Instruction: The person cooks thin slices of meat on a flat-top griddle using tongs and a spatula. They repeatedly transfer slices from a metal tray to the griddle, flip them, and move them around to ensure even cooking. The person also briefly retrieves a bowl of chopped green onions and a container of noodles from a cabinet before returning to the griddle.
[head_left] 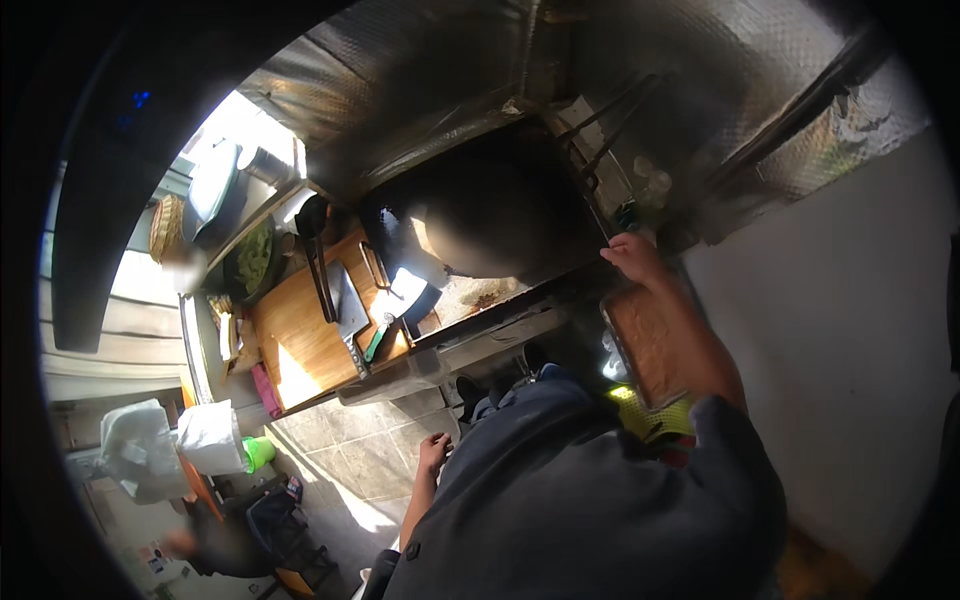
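At the right end of the cooking range, my right hand (635, 256) is closed beside a dark green object (627, 216); what its fingers hold is hidden. A large dark wok (490, 225) sits in the black range top to the left of it. My left hand (435, 453) hangs low by my body, fingers loosely bent and nothing seen in them. On the wooden cutting board (285, 335) to the left lie a cleaver (348, 305), a long black-handled utensil (318, 262) and a green-handled tool (380, 338).
Behind the board stands a dark bowl of green vegetables (252, 262). A brown-topped box (650, 345) and a yellow-green basket (645, 412) are under my right arm. Another person (270, 530) is at the lower left, near a bright green container (258, 453).
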